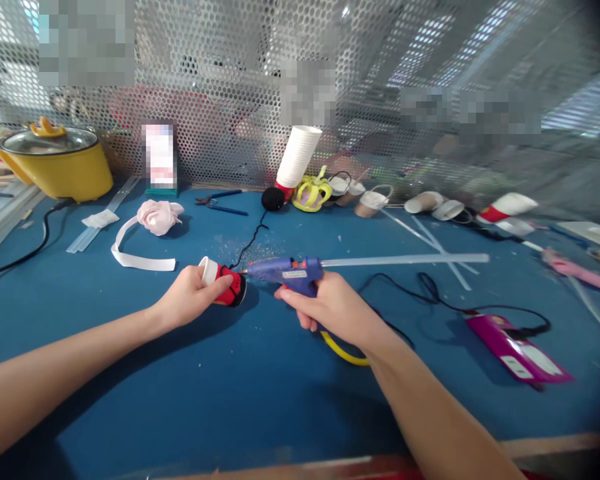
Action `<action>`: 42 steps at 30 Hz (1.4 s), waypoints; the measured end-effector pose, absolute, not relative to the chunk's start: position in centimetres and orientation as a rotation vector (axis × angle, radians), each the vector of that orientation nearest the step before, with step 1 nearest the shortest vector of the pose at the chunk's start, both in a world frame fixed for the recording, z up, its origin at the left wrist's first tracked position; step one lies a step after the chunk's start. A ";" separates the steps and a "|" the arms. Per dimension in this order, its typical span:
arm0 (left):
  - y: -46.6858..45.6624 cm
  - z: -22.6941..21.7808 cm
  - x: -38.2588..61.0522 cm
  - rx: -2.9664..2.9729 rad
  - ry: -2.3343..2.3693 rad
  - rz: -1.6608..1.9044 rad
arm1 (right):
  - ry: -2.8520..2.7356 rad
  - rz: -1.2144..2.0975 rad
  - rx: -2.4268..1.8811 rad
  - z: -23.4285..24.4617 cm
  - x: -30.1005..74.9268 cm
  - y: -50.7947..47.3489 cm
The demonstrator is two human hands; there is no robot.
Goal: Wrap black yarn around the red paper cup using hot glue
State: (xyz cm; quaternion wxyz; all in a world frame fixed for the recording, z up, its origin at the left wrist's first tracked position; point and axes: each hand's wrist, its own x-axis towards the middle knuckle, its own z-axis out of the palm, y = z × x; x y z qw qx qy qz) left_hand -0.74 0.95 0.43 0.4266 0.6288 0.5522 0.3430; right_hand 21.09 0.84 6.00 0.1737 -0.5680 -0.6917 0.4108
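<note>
My left hand is closed around a small paper cup, tipped on its side, white at one end and red with a black band at the other. In my right hand is a blue hot glue gun, its nozzle touching or very close to the cup's black band. A long clear glue stick sticks out of the gun's back end. Black yarn runs from the cup up to a black yarn ball.
Pliers, a pale fabric rose and a white ribbon strip lie beyond my left hand. A yellow electric pot stands far left. Stacked white cups lean on the perforated screen. A purple box with a cable sits right.
</note>
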 end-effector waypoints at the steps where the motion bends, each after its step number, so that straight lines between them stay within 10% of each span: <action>1: 1.0 0.6 -0.7 1.554 1.369 0.878 | -1.927 1.171 -1.593 6.2 21.3 0.9; 32: 0.6 0.8 -0.9 1.749 1.256 1.113 | -1.909 0.281 -2.075 4.6 23.6 9.5; 42: -0.8 1.5 -0.8 2.157 1.025 1.052 | -1.768 1.501 -1.089 3.8 15.6 6.5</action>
